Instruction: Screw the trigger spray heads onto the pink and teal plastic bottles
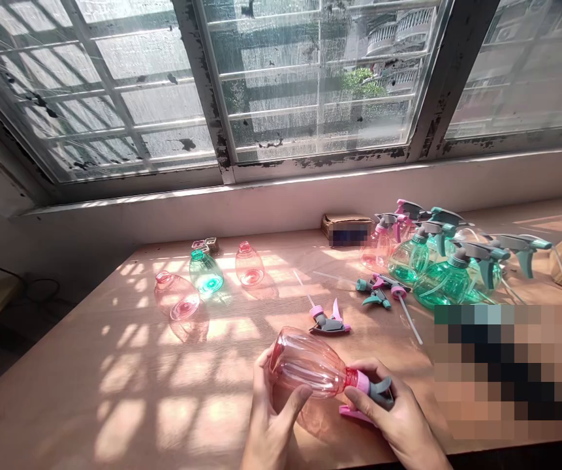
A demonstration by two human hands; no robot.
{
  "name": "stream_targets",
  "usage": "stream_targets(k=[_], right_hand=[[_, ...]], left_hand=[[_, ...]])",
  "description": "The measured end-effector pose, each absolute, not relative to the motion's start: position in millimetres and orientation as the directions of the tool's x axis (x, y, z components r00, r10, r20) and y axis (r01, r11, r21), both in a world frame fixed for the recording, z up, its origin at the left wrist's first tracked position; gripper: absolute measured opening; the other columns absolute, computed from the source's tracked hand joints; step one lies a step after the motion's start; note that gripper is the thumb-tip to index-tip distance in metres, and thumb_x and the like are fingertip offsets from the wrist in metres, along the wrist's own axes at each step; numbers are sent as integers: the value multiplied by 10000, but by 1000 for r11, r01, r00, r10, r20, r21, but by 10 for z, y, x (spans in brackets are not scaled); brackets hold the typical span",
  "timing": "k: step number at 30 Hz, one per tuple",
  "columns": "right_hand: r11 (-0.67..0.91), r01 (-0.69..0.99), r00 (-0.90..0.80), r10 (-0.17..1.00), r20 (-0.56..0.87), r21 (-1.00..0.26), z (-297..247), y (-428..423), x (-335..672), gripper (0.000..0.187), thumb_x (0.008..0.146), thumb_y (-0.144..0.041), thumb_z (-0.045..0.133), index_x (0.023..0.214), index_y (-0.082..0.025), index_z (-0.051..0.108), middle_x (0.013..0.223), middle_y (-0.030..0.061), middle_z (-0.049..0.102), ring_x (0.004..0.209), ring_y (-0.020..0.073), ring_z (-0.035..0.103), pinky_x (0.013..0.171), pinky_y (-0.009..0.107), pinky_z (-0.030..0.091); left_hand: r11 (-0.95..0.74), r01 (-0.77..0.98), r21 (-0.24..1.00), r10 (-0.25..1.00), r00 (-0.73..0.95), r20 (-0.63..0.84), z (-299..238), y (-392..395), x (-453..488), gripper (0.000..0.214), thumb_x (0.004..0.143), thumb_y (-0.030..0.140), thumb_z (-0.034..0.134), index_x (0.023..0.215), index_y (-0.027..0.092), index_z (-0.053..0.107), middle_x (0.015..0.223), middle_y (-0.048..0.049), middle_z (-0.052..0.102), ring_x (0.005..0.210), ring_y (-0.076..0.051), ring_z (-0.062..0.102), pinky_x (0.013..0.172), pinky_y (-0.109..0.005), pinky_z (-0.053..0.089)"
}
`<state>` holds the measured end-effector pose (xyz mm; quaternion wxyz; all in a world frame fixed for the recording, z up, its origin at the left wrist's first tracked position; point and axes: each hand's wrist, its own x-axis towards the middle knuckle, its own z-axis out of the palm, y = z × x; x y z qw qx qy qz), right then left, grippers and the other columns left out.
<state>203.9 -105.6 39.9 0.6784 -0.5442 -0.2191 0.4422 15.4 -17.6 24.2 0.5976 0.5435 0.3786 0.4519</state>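
Observation:
A clear pink spray bottle [307,365] lies sideways between my two hands, low over the table. My left hand [273,408] is closed round its base end, thumb along the near side. At the neck, my right hand [395,411] grips the pink collar of the grey spray head [381,391], thumb in front. A pink trigger [356,414] shows beneath that hand. Just beyond the bottle lies a loose pink-and-grey spray head [329,321] with its thin tube. More loose spray heads [376,290], teal and pink, rest farther right.
Two pink bottles [177,297] [250,264] and a green bottle [205,271] without heads stand at the back left. Several bottles with heads [444,281] crowd the back right. A small cardboard box [346,228] sits by the wall under the window. A blurred patch hides the right side.

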Motion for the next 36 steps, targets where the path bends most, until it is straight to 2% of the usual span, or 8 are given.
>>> stream_targets(k=[5,8,14,18,24,29,33,36], right_hand=[[6,-334,508,843,-175,-942,377,-1059,2085,480,672,-602,1038,944,-241,876,725,-24,762,658,204,736,696,385,754],[10,-303,525,836,-158,-953,380,-1059,2096,476,694,-611,1022,938,-229,876,683,-29,727,641,198,713,668,372,745],[14,-361,505,843,-183,-932,426,-1064,2037,496,622,-581,1069,929,-246,871,844,7,821,735,230,775,717,396,759],[27,-368,494,852,-171,-929,443,-1066,2031,480,618,-555,1079,921,-247,869,817,-2,815,713,217,766,696,385,761],[-6,-369,495,845,-202,-930,427,-1069,2079,498,644,-599,1054,938,-241,872,809,-11,790,677,193,741,706,390,760],[12,-376,497,847,-190,-927,427,-1062,2038,498,616,-567,1078,928,-243,865,818,-13,803,702,200,755,703,382,764],[19,-365,493,852,-176,-931,436,-1056,2025,513,596,-570,1083,918,-236,863,829,0,819,724,221,769,697,393,765],[0,-367,504,840,-199,-930,441,-1057,2055,513,621,-598,1064,927,-236,867,763,-19,783,673,205,750,672,372,753]], left_hand=[[8,-178,984,938,342,54,354,-170,188,717,931,474,861,1565,304,575,1707,-142,564,1596,-410,498,1341,-581,385],[28,-206,978,938,343,46,419,-217,208,705,932,429,854,1570,311,578,1680,-138,601,1589,-403,516,1332,-571,409],[-39,-30,999,951,307,47,410,-255,174,885,832,533,923,1592,309,528,1683,-138,575,1655,-441,391,1376,-601,303],[7,-108,994,953,301,26,360,-226,175,828,893,519,880,1599,317,498,1718,-139,528,1612,-423,466,1337,-578,389],[24,-174,984,942,334,36,298,-193,197,755,895,441,898,1562,351,556,1726,-89,543,1644,-364,441,1344,-499,404],[-11,-99,995,953,301,40,372,-216,186,901,815,499,949,1593,311,535,1664,-132,602,1611,-421,471,1358,-571,355],[22,-94,995,949,315,8,394,-205,167,838,888,510,889,1613,293,528,1637,-154,630,1601,-450,481,1325,-611,404],[35,-137,990,937,350,15,344,-171,167,803,890,449,902,1601,318,554,1708,-128,566,1642,-426,428,1354,-582,372]])
